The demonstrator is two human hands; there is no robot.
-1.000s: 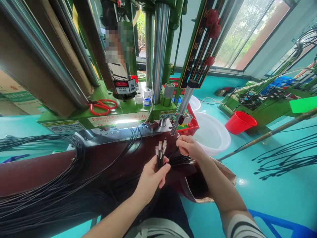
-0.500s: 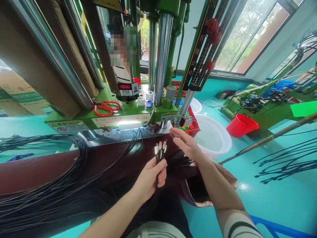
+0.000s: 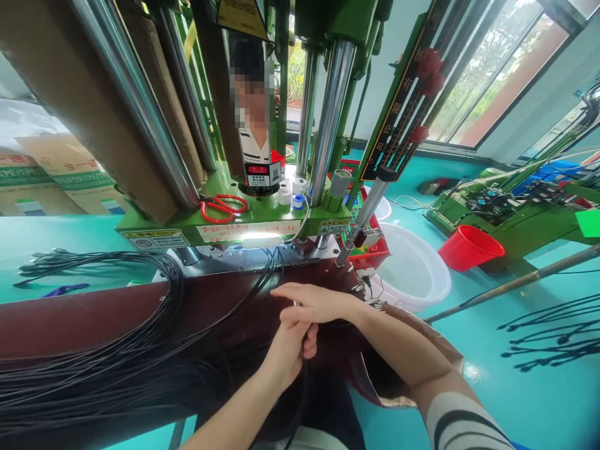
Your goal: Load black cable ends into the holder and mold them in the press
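Observation:
My left hand (image 3: 288, 350) is closed round a bunch of black cables (image 3: 304, 394), whose lengths hang down below the fist. Across the top of it lies my right hand (image 3: 321, 303), with its fingers stretched out to the left and the thumb lower, apart from them. A bit of a metal connector (image 3: 296, 303) shows between the right fingers and thumb; the other connector ends are hidden under that hand. Both hands are above the dark red table (image 3: 197, 297), in front of the green machine (image 3: 276, 215).
Long black cables (image 3: 173, 281) lie over the table's left side, some running into the machine. Red-handled scissors (image 3: 224, 208) rest on the machine's ledge. To the right are more connectors (image 3: 375, 304), a white tub (image 3: 412, 262), a red bucket (image 3: 471, 247) and a slanting pole (image 3: 529, 278).
My right hand has come left and down from beside the machine onto the connector ends over my left fist. The left hand keeps its grip. The view has shifted slightly.

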